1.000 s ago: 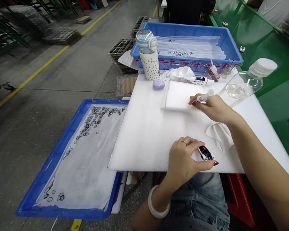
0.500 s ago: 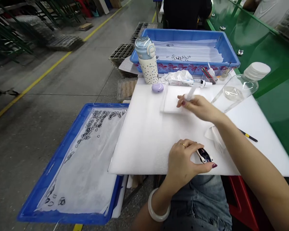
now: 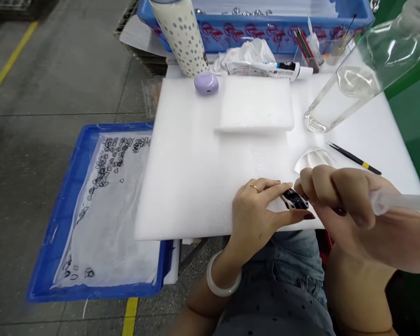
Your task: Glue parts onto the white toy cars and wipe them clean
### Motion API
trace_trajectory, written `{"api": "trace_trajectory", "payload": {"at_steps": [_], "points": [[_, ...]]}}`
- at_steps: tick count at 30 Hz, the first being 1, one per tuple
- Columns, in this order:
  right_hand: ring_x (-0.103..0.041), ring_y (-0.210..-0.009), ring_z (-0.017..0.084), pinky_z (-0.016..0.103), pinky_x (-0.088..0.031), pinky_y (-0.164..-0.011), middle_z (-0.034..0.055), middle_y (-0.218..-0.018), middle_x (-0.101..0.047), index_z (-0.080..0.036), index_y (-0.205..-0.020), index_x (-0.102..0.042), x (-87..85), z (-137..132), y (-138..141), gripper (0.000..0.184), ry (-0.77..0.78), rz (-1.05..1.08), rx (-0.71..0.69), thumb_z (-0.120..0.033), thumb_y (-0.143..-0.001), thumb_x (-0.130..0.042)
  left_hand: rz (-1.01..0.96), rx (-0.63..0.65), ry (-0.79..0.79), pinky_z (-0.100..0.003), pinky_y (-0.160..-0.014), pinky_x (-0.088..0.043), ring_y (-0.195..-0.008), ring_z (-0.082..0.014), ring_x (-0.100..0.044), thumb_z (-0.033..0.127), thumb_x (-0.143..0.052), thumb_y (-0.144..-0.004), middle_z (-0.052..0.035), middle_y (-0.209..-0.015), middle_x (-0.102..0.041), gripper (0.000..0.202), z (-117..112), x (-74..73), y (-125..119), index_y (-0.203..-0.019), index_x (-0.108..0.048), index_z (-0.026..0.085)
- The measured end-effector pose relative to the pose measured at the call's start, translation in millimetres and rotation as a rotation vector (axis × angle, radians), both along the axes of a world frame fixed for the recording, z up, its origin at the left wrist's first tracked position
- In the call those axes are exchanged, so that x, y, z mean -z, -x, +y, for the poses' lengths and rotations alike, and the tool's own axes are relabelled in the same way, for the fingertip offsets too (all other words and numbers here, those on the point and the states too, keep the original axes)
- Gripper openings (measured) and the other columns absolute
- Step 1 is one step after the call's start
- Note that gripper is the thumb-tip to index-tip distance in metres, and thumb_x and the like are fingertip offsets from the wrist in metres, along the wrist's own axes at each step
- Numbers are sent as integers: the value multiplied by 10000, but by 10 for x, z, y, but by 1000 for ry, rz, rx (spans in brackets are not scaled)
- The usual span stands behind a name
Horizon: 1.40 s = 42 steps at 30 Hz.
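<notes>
My left hand (image 3: 255, 207) is closed on a small toy car (image 3: 294, 199) near the front edge of the white foam sheet (image 3: 192, 186). Thumb and fingers grip the car, whose dark top with light parts shows between them. Just right of the car is my right hand (image 3: 346, 200), its fingers curled, the fingertips close to the car or touching it. From this hand a translucent plastic tube (image 3: 406, 202) sticks out to the right; the fingers hide its other end. Black tweezers (image 3: 353, 157) and a crumpled white tissue (image 3: 313, 159) lie behind the right hand.
A foam block (image 3: 257, 102) lies mid-sheet. Behind are a purple case (image 3: 206, 84), a dotted bottle (image 3: 184, 37), a glue-like tube (image 3: 266, 70) and a blue bin (image 3: 283, 32). A clear bottle (image 3: 350, 84) stands right. Left, a blue tray (image 3: 52, 233) holds several dark rings.
My right hand has come from the foam block down to the toy car, with the plastic tube in it. The left hand keeps its hold. The view has tipped down and closer.
</notes>
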State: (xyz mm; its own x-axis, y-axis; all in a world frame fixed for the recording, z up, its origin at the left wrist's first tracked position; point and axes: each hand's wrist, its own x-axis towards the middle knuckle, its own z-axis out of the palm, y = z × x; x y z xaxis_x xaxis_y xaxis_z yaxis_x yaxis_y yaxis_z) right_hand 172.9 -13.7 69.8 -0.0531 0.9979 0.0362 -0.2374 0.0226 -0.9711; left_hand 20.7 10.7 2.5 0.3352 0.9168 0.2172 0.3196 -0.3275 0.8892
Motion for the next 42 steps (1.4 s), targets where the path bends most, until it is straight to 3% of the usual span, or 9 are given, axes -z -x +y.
{"api": "trace_trajectory", "payload": {"at_steps": [8,17,21,28,36,42], "points": [[-219,-458,141,350,-274,-528,-20,-451,-267,-203,-481,-332,110,-16,76,587,-69,140,154,-487,-886,-649,40,12,14,-379,-849,-543,-951,-224,-686,532,-829,-685,-31,-970,-758,400,-4,-22,8,-975,-765,265],[-212,-446,123,325,-239,-504,-36,-453,-213,-199,-509,-291,160,46,45,564,-114,147,8,-433,-879,-647,48,7,19,-363,-860,-536,-940,-211,-681,519,-836,-676,-23,-968,-754,372,-7,-29,6,-940,-764,267],[-210,-454,123,328,-229,-495,-35,-472,-200,-196,-520,-261,129,34,70,558,-124,121,32,-397,-903,-613,51,8,5,-359,-857,-529,-937,-214,-681,505,-846,-664,-27,-963,-751,392,-8,-19,7,-955,-764,255],[-263,-461,84,305,-273,-484,-46,-447,-221,-160,-472,-223,-41,21,72,581,30,-65,56,-94,-718,-744,48,3,-12,-357,-859,-533,-939,-217,-682,503,-848,-662,-31,-963,-751,405,-11,-3,4,-968,-765,251],[-270,-459,75,276,-264,-449,-40,-470,-215,-158,-490,-213,-47,12,34,533,-16,-130,23,-17,-774,-641,16,-4,-29,-363,-821,-552,-904,-206,-688,503,-830,-708,-40,-941,-759,370,-9,5,-4,-960,-770,238],[-292,-450,70,284,-280,-467,-37,-462,-267,-154,-503,-261,-11,-10,29,437,-86,-75,54,-55,-798,-568,28,-5,-31,-367,-838,-557,-920,-210,-692,523,-839,-676,-30,-954,-760,413,-10,9,-1,-985,-768,259]]}}
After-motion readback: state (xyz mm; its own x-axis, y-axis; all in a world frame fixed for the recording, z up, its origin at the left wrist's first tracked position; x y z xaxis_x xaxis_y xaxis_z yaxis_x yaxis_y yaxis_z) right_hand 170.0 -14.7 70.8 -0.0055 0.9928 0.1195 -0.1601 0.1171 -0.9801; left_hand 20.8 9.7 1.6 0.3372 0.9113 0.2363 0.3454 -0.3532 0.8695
